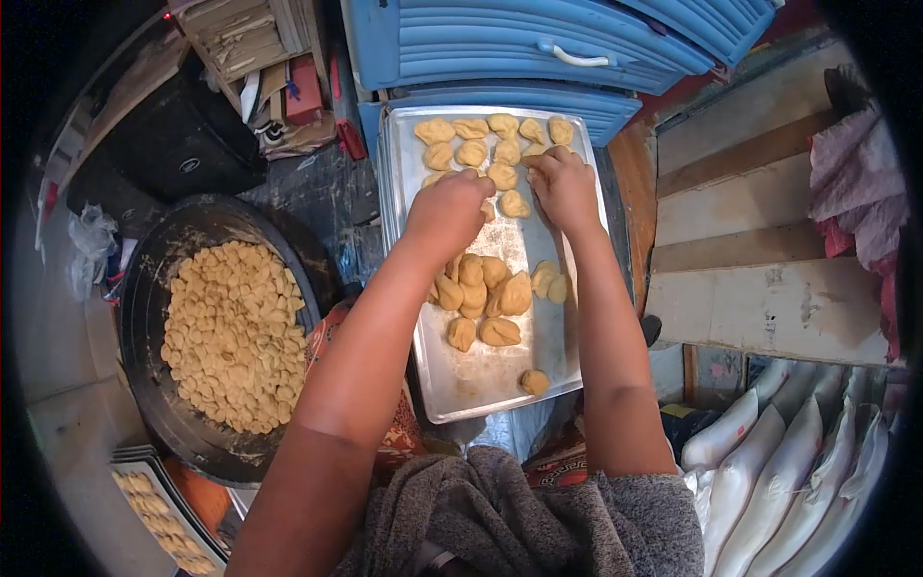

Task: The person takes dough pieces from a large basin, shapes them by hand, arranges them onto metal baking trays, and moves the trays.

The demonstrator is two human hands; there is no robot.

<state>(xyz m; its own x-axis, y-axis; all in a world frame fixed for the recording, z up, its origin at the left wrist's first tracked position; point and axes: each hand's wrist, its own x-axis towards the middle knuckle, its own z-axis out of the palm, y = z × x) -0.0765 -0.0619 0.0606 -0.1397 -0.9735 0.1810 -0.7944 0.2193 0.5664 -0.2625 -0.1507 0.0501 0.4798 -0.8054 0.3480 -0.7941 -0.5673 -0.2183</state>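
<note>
A metal baking tray [452,389] lies in front of me with rows of yellow-brown dough pieces [470,153] at its far end. My left hand [452,209] is over the left side of those rows, fingers curled. Dough shows beside its fingertips, but what they grip is hidden. On the right, my right hand [565,189] pinches a piece of dough [532,162] near the rows. Nearer to me, a loose pile of dough pieces [473,287] sits mid-tray, with flatter pieces [549,282] at its right. A single dough ball [535,382] rests near the front edge.
A big black tub [144,356] full of small dough pieces stands at the left. Beyond the tray is a blue drawer cabinet [461,48]. Stacked trays [154,481] of shaped dough lie lower left. Filled plastic bags [760,471] stand lower right, below wooden boards [760,221].
</note>
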